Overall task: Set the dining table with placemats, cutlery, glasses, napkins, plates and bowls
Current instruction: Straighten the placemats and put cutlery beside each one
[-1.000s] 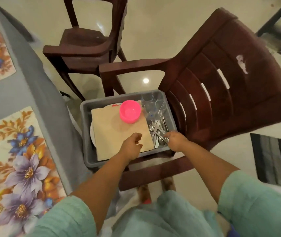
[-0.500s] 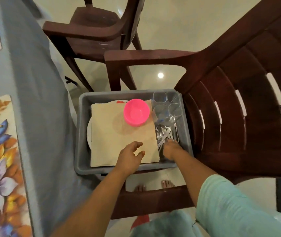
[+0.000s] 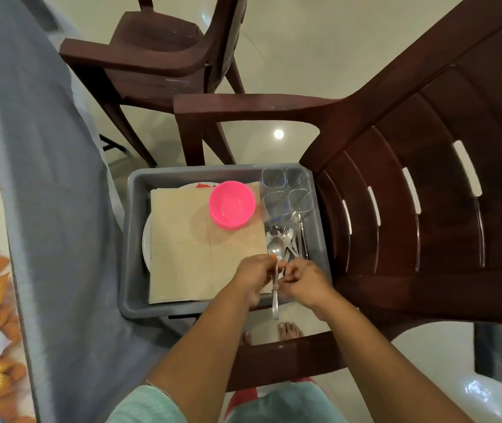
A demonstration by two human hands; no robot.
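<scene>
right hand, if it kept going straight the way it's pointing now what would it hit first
The right hand points forward and slightly left into the grey tub. It would probably first meet the spoon held by the left hand, then the loose cutlery; depth is unclear.

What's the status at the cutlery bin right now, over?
Left hand grips a spoon over the grey bin. Right hand curled beside it, grip unclear. Remaining cutlery in the bin. Nothing blocking.

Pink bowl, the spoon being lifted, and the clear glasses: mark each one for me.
pink bowl [image 3: 232,204], head view, on its inner bottom.
spoon [image 3: 275,248], head view, on its bowl end, above the left hand.
clear glasses [image 3: 286,190], head view, where the four glasses meet.
</scene>
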